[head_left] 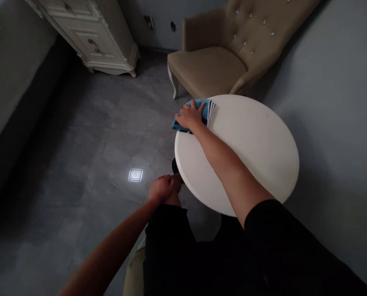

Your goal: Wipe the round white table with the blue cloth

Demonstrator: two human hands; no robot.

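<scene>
My right hand (189, 116) presses on a folded blue towel (205, 107) with a white-striped edge. Its fingers are somewhat spread and curl over the cloth. The towel lies at the far left rim of a round white table (248, 135), partly overhanging the edge. My left hand (161, 189) rests by my knee, left of the table, with its fingers curled in and no object visible in it. Its fingertips are partly hidden.
A tan tufted armchair (208, 68) stands just behind the table. Farther left is a white cabinet (91, 37) with drawers, and a bed (13, 74) along the left side. A bright square light pattern (135, 175) shows on the grey floor (87, 148).
</scene>
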